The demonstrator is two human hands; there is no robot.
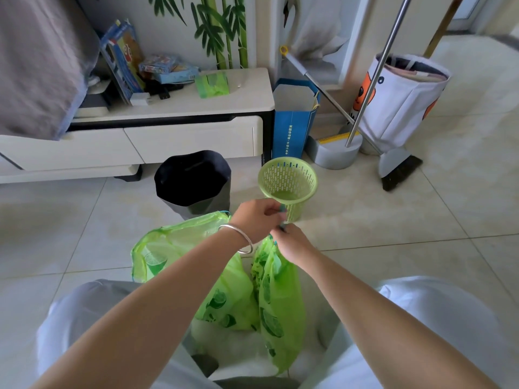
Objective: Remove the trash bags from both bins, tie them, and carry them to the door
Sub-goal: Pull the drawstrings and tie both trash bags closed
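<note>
Between hands (pixel 276 224), crinkled green bag (pixel 280 299)

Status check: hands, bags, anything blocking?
Left hand and right hand pinching drawstring at neck of right green bag. Left green bag open-mouthed on floor. Green basket, black bin just beyond; path clear.

Lime-green trash bags (pixel 278 304) printed with darker green lime slices; pale green slotted basket (pixel 288 182); black-lined grey bin (pixel 193 181); blue paper bag (pixel 293 127); cream floor tiles (pixel 421 214).
</note>
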